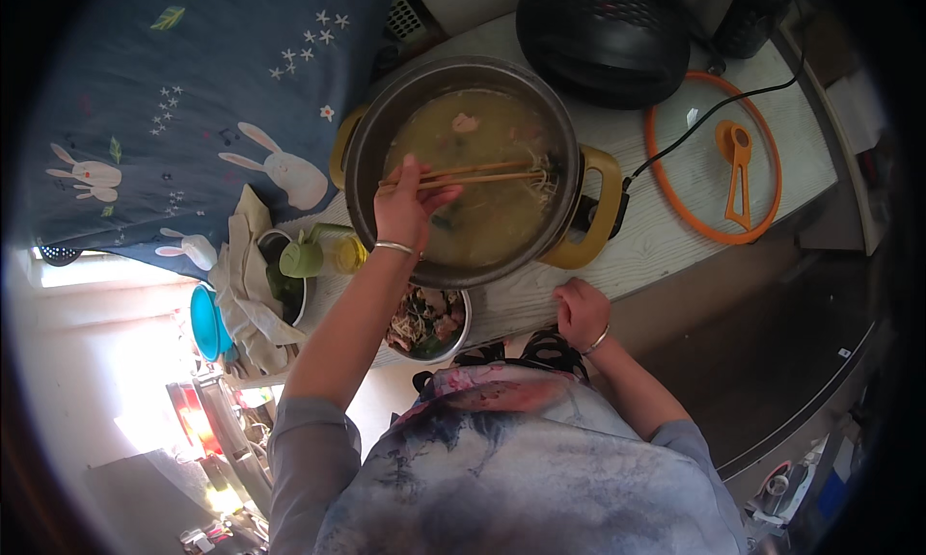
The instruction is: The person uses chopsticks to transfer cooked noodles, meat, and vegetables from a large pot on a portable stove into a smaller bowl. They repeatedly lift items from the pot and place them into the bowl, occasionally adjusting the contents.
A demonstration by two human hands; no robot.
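Note:
My left hand (411,206) holds a pair of wooden chopsticks (485,175) over a large electric pot (463,67) of cloudy broth. The chopstick tips are at thin pale mushrooms or noodles (541,180) near the pot's right inner wall. A piece of meat (465,122) floats towards the far side. My right hand (582,313) is curled at the table's near edge, with nothing seen in it. Below the pot, partly behind my left forearm, a metal bowl (466,323) holds cooked meat, greens and thin strands.
A glass lid with an orange rim (775,157) lies right of the pot, crossed by a black power cord (723,105). A black appliance (604,45) stands behind. Left are an oil bottle (347,254), a beige cloth (246,287), a container (300,309) and a rabbit-print cloth (181,121).

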